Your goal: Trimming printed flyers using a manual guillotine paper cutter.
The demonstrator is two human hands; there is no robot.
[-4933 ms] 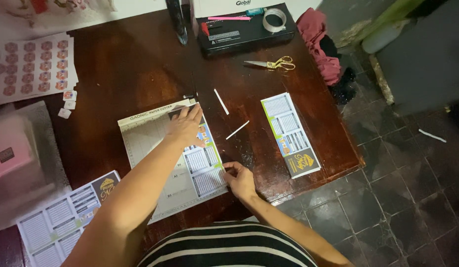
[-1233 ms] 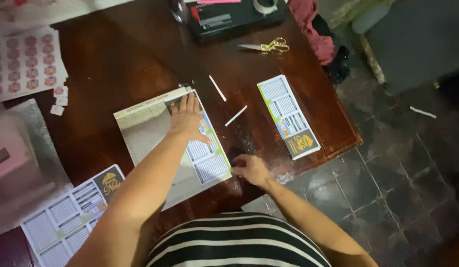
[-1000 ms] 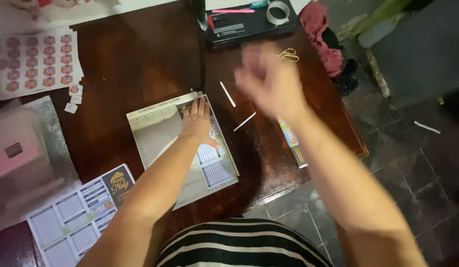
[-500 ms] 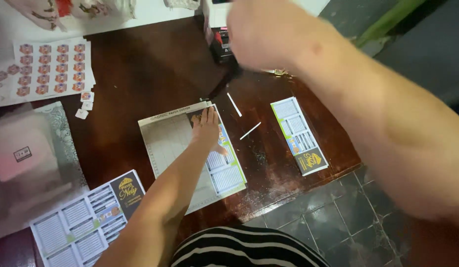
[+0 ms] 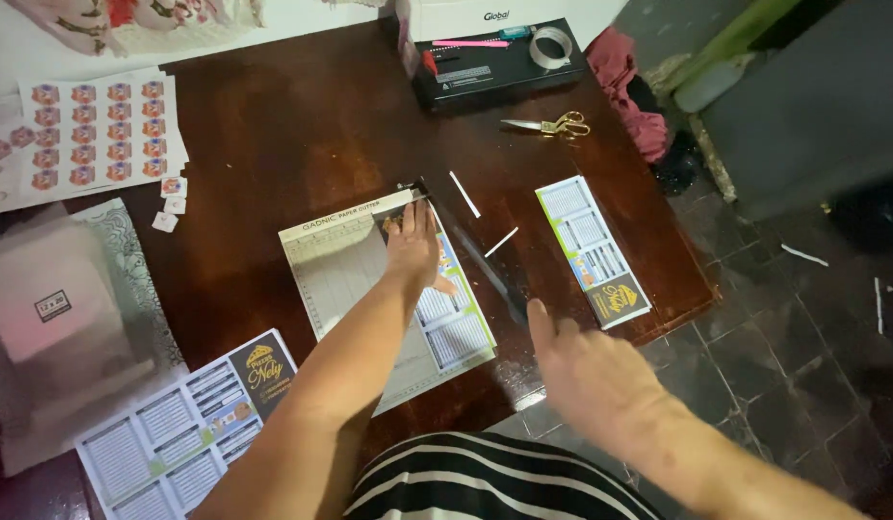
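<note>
Head view: left hand (image 5: 414,246) lies flat, fingers spread, pressing a printed sheet (image 5: 453,323) onto the grey paper cutter (image 5: 345,265) at the middle of the dark wooden table (image 5: 273,135); it grips nothing. Right hand (image 5: 586,371) hangs open and empty over the table's near edge, fingers loose, just right of the cutter's black blade arm (image 5: 485,265) (motion-blurred, not touching it as far as I can tell). Two thin white paper strips (image 5: 465,195) lie just beyond the blade. A cut printed card (image 5: 593,250) sits to the right, well apart. Gold-handled scissors (image 5: 552,125) near the far edge, sticker sheets (image 5: 100,130) far left.
</note>
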